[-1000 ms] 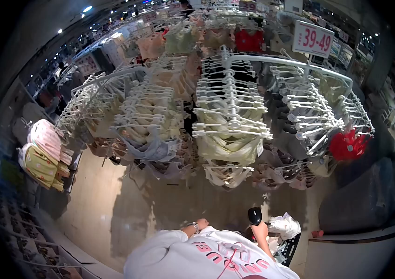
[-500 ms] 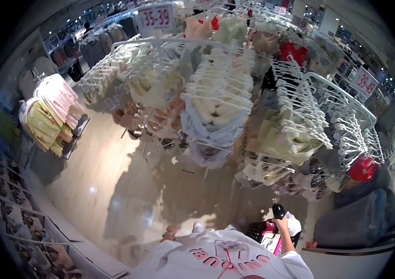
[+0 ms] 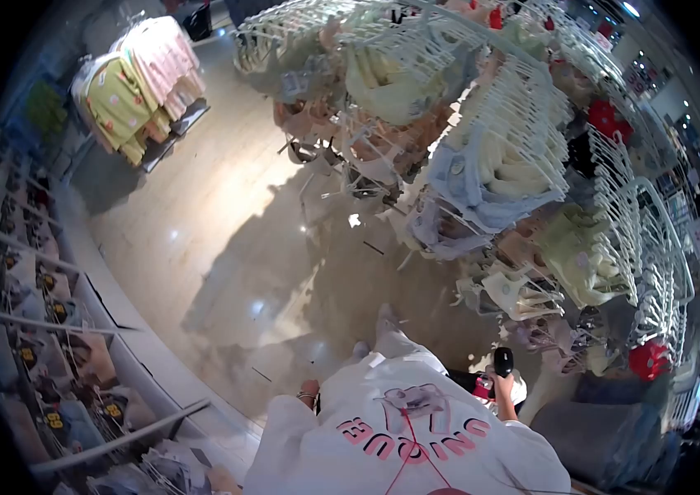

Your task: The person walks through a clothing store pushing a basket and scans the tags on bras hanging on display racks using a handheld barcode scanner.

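My right hand (image 3: pixel 501 388) is closed around a black device with a rounded head (image 3: pixel 503 361), which looks like a handheld scanner. Just beside and below it, a dark basket (image 3: pixel 478 382) with pink and white things in it is partly covered by my arm and sweatshirt. My left hand (image 3: pixel 309 387) hangs low at my side, a bracelet on its wrist. Its fingers are too small and hidden to make out, and nothing shows in it. The nearest hanging goods to my right hand are pale bras (image 3: pixel 523 290) on white hangers.
Racks of bras (image 3: pixel 494 177) on white hangers fill the right side. A stand of green and pink pajamas (image 3: pixel 123 95) is at the far left. Shelves of packaged goods (image 3: pixel 61 363) run along the left. Pale floor (image 3: pixel 226 206) lies between, and a grey covered bulk (image 3: pixel 589 433) stands at right.
My view has tilted down and turned left, so the racks now appear farther right and the left shelves show more. One foot is now farther forward. The black device stays in my right hand.
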`<act>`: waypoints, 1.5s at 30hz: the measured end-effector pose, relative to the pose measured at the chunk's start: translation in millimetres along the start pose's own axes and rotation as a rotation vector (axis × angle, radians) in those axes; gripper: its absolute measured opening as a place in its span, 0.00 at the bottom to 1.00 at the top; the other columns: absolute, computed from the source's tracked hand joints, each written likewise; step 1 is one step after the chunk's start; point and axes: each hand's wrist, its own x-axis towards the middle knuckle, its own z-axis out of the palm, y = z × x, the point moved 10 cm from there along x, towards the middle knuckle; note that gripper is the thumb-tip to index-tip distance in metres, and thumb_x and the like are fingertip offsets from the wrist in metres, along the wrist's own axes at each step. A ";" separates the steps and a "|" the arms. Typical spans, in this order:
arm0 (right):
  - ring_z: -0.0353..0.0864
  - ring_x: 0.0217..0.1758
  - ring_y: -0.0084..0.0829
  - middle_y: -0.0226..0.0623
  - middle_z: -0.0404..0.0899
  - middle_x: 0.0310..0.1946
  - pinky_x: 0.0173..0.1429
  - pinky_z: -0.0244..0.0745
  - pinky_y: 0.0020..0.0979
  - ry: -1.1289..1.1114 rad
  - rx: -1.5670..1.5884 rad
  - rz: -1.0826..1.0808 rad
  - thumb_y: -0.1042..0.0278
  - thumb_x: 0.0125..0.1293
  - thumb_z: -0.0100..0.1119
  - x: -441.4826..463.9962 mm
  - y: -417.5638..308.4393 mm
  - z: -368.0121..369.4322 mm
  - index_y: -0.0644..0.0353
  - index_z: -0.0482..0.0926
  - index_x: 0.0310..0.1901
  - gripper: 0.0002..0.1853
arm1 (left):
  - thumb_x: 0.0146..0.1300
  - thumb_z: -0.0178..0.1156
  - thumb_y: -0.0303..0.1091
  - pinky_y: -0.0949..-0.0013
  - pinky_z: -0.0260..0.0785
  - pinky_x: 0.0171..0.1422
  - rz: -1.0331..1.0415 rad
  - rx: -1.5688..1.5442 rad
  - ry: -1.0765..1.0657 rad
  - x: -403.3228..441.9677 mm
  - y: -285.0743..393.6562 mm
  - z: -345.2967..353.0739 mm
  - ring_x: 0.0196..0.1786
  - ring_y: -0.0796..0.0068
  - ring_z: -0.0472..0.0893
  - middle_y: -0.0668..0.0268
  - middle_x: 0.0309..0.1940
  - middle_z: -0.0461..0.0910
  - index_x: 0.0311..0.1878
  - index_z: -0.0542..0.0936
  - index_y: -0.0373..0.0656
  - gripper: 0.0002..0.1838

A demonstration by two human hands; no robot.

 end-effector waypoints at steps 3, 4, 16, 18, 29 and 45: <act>0.79 0.26 0.30 0.37 0.81 0.24 0.34 0.72 0.33 -0.076 -0.007 -0.022 0.67 0.44 0.68 4.6 -48.6 59.1 0.68 0.80 0.34 0.16 | 0.60 0.57 0.38 0.61 0.76 0.36 0.026 0.034 -0.003 -7.8 15.6 10.8 0.34 0.64 0.85 0.55 0.27 0.84 0.32 0.84 0.39 0.13; 0.77 0.25 0.27 0.34 0.79 0.22 0.32 0.71 0.31 -0.110 -0.062 -0.118 0.68 0.46 0.68 17.1 -65.9 85.3 0.66 0.78 0.30 0.13 | 0.60 0.56 0.38 0.62 0.76 0.36 0.036 0.056 0.001 -7.8 16.7 13.2 0.34 0.65 0.84 0.55 0.27 0.84 0.33 0.83 0.39 0.13; 0.72 0.27 0.20 0.25 0.75 0.24 0.30 0.65 0.28 -0.307 0.349 -0.355 0.72 0.50 0.67 48.2 -363.5 273.5 0.63 0.79 0.32 0.09 | 0.67 0.51 0.34 0.76 0.72 0.37 0.187 -1.074 0.589 90.2 69.0 -296.9 0.33 0.77 0.80 0.62 0.34 0.81 0.46 0.77 0.36 0.13; 0.74 0.28 0.21 0.26 0.76 0.24 0.32 0.67 0.28 -0.298 0.465 -0.381 0.71 0.52 0.68 54.0 -405.5 296.8 0.63 0.79 0.33 0.08 | 0.68 0.52 0.37 0.74 0.71 0.42 0.274 -1.229 0.495 111.6 110.5 -369.7 0.37 0.75 0.80 0.64 0.37 0.81 0.47 0.78 0.37 0.14; 0.79 0.36 0.25 0.32 0.80 0.31 0.42 0.71 0.28 -0.376 0.896 -0.231 0.74 0.56 0.67 73.7 -556.4 338.3 0.63 0.79 0.39 0.10 | 0.73 0.47 0.42 0.72 0.69 0.53 0.607 -1.221 0.348 65.5 307.3 -659.2 0.49 0.74 0.79 0.63 0.47 0.80 0.56 0.73 0.40 0.18; 0.76 0.55 0.34 0.33 0.78 0.44 0.53 0.71 0.42 -0.510 1.587 -0.007 0.68 0.58 0.66 122.2 -672.6 380.1 0.52 0.73 0.42 0.12 | 0.67 0.57 0.46 0.67 0.70 0.58 0.724 -2.082 -0.259 252.2 345.8 -793.0 0.49 0.67 0.75 0.61 0.47 0.74 0.56 0.72 0.44 0.21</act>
